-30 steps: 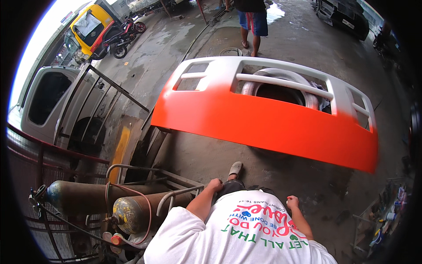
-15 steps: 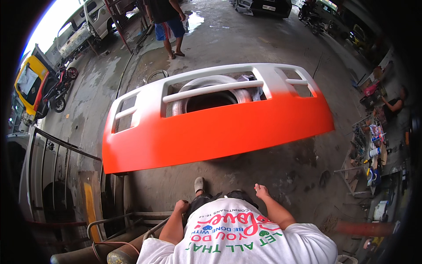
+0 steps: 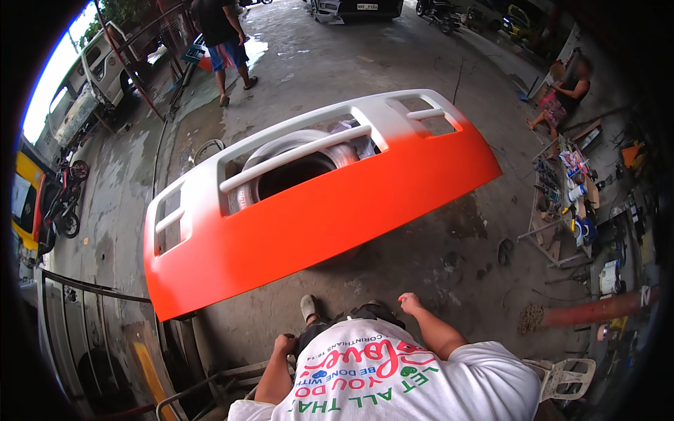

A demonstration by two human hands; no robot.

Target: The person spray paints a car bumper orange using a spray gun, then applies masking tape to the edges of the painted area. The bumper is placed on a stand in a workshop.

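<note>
A vehicle bumper (image 3: 330, 210), sprayed orange-red below and fading to white along its top, lies across the space in front of me. Through its openings a tire (image 3: 309, 168) shows beneath it. My left hand (image 3: 284, 344) hangs by my hip with its fingers curled in; whether anything is inside them is hidden. My right hand (image 3: 409, 302) is held out a little, its fingers closed, with an orange-red patch at the fingertips too small to make out. Neither hand touches the bumper.
A metal rack (image 3: 554, 203) with cans and tools stands to the right, near a seated person (image 3: 572, 91). Another person (image 3: 221, 42) stands at the far left. A metal railing frame (image 3: 91, 284) and a motorcycle (image 3: 67, 200) are at left, and a plastic chair (image 3: 565, 375) behind me at right.
The whole view has swung to the right, so the bumper appears tilted and shifted left. My hands keep about the same pose. The standing person has taken a step.
</note>
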